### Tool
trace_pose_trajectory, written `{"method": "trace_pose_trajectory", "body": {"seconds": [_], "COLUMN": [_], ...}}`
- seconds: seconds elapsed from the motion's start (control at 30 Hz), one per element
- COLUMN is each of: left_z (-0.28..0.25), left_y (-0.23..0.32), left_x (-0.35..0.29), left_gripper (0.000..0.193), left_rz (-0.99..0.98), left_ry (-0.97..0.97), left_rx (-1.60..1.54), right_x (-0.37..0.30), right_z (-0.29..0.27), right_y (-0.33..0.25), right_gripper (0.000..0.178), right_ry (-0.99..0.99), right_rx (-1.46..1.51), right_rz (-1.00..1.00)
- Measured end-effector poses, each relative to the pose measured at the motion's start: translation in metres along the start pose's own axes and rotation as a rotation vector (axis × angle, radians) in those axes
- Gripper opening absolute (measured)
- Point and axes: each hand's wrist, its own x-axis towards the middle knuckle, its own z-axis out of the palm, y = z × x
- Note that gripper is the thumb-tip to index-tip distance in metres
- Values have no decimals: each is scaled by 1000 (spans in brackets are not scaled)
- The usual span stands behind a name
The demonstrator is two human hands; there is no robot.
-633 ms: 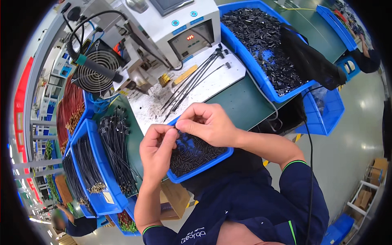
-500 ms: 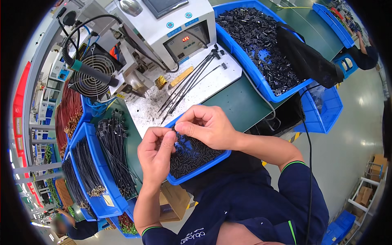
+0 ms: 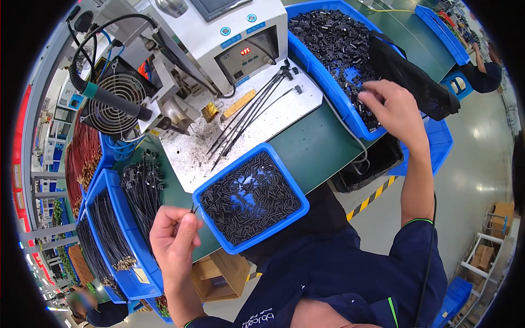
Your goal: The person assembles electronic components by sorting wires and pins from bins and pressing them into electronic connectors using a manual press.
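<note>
Right hand (image 3: 398, 112) over black connectors (image 3: 328, 46), grip apart!
Picking step, seemingly; next calls for 1 clean pinch. Left hand (image 3: 176, 235) clamps a dark piece (image 3: 194, 208).

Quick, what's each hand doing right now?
Left hand: closed, pinching a small dark piece.
Right hand: open, over the big blue bin of black parts.

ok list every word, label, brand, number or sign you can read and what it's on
I locate text without copying it:
White boxy machine: red lit digits
Its blue rectangular labels: too small to read
Dark navy shirt: white lettering
Blue plastic bin: rectangular pale tag, too small
</note>
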Motion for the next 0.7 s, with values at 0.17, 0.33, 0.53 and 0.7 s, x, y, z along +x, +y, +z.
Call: {"method": "trace_pose_trajectory", "body": {"seconds": [0.17, 0.33, 0.53, 0.7], "left_z": [22, 49, 54, 27], "left_y": [0, -4, -2, 3], "left_x": [10, 7, 7, 1], "left_gripper": [8, 7, 7, 5], "left_rz": [-76, -43, 9, -70], "left_ry": [-110, -257, -287, -152], "left_rx": [16, 65, 152, 121], "right_x": [-5, -31, -42, -14], "right_z": [8, 50, 70, 33], "right_y": [-44, -132, -157, -115], "right_gripper": [16, 21, 19, 13], "right_ry": [-17, -445, -457, -223], "right_rx": [503, 912, 926, 784], "right_rz": [85, -181, -237, -38]}}
